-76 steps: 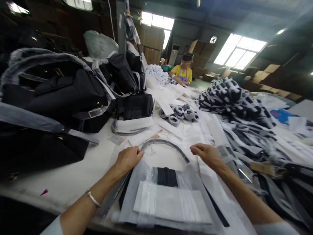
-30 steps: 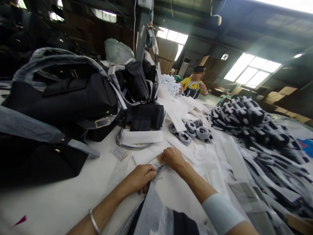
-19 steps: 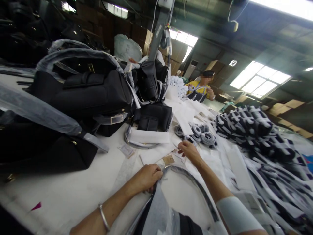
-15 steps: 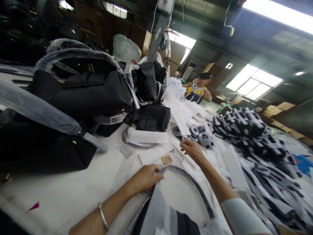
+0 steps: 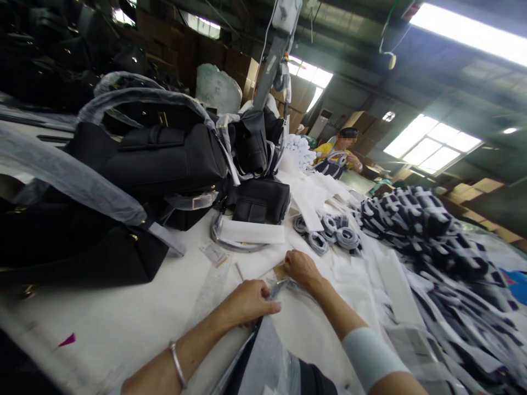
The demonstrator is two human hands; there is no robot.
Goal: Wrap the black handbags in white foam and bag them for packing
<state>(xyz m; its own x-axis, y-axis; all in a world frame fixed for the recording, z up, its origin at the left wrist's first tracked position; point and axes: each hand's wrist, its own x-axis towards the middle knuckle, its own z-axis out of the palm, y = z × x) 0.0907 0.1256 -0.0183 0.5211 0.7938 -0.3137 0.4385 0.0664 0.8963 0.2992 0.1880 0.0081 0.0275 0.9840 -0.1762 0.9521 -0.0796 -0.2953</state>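
At the lower middle, my left hand (image 5: 249, 302) is closed round one side of a wrapped handle (image 5: 279, 287), near where it meets a black bag (image 5: 315, 378). The bag lies at the bottom edge, partly covered by a pale translucent sheet (image 5: 261, 356). My right hand (image 5: 303, 270) is just beyond the handle's top, fingers curled downward over the edge of a small brown card (image 5: 280, 272). Whatever those fingertips hold, if anything, is hidden. My right forearm covers much of the handle's far side.
Black handbags (image 5: 164, 159) with wrapped handles crowd the left. A smaller black bag (image 5: 261, 200) stands ahead, near rolled grey straps (image 5: 348, 238). White foam sheets (image 5: 304, 206) and a heap of black-and-white wrapped pieces (image 5: 411, 219) lie at right. A person in yellow (image 5: 325, 149) works farther back.
My right hand has moved left and down, from beside the rolled straps to the brown card by the handle's top. My left hand stays on the handle. The view has shifted slightly.
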